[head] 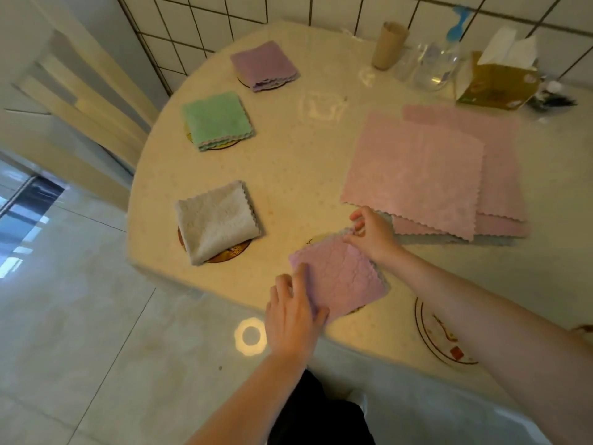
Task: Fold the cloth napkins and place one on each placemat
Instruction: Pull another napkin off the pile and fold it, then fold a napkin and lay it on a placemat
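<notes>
A folded lilac napkin (341, 274) lies near the table's front edge, over a round placemat that barely peeks out beneath it. My left hand (293, 313) grips its near left corner, thumb on top. My right hand (369, 234) pinches its far corner. Three other folded napkins rest on round placemats: grey (216, 220), green (218, 120) and purple (264, 65). A stack of unfolded pink napkins (417, 171) is spread flat at the right. One bare round placemat (444, 338) lies at the front right, partly under my right forearm.
Along the tiled wall stand a cardboard tube (388, 44), a clear spray bottle (441, 59) and a tissue box (499, 78). A wooden chair (83, 101) stands to the left of the round table (305, 175).
</notes>
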Tool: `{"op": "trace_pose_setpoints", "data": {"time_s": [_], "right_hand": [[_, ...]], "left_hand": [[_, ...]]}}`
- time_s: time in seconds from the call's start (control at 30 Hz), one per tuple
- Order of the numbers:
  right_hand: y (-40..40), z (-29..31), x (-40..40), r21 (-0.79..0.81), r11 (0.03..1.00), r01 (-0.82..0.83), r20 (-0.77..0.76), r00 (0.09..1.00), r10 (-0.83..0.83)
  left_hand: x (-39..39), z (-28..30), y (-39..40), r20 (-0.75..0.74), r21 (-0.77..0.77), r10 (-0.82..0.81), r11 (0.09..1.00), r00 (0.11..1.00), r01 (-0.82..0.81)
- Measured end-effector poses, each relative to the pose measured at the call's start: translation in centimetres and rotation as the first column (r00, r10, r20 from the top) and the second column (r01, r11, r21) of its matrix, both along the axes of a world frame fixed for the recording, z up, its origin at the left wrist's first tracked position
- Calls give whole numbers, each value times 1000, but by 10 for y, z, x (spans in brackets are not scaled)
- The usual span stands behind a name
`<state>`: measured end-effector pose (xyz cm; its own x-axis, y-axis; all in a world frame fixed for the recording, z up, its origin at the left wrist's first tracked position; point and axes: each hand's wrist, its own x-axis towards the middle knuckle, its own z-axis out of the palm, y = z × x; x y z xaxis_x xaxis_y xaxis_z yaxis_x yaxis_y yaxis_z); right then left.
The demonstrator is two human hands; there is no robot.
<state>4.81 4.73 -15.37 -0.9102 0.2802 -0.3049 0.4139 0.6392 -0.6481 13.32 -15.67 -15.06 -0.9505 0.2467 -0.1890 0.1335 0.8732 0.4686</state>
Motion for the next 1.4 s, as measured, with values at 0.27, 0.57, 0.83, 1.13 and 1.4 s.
{"op": "trace_pose_setpoints", "data": {"time_s": [0.27,0.57,0.83,1.13,1.4], "right_hand": [[13,11,15,132,991,-10,-37,999,15],[81,29,57,254,967,-35,14,999,32],[177,23,81,538,830,-148,58,989,139],[236,4,77,596,710,-375,157,922,355],[251,3,62,579,697,-422,87,883,462]], "left_hand": [[-19,-14,-13,-90,-280,-372,900,924,335],[-59,8,23,-117,-280,-361,906,925,318],[-95,16,124,-65,-207,-651,750,756,628],[-103,5,240,19,-195,-699,699,715,688],[-109,-3,262,17,-206,-645,746,764,634]]}}
